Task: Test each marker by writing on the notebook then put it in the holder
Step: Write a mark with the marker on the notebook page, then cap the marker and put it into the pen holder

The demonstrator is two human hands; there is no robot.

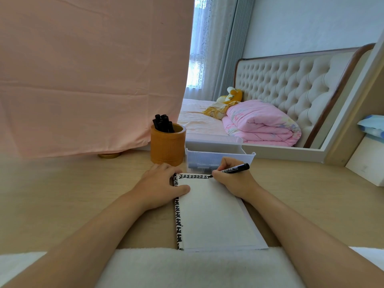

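A white notebook [214,215] lies open on the wooden desk, with black marks along its top edge and down its left margin. My right hand [232,179] grips a black marker [236,168], whose tip touches the page's top right corner. My left hand [162,183] rests flat on the notebook's upper left corner, thumb on the page. Behind it stands an orange-brown round holder [168,147] with several black markers [163,123] upright in it. A clear plastic tray [218,157] beside the holder contains more markers, only partly visible.
A pink cloth [89,75] hangs behind the desk on the left. A mirror [270,80] at the back right reflects a bed. A white box [367,163] sits at the far right. A white towel [187,267] covers the desk's near edge.
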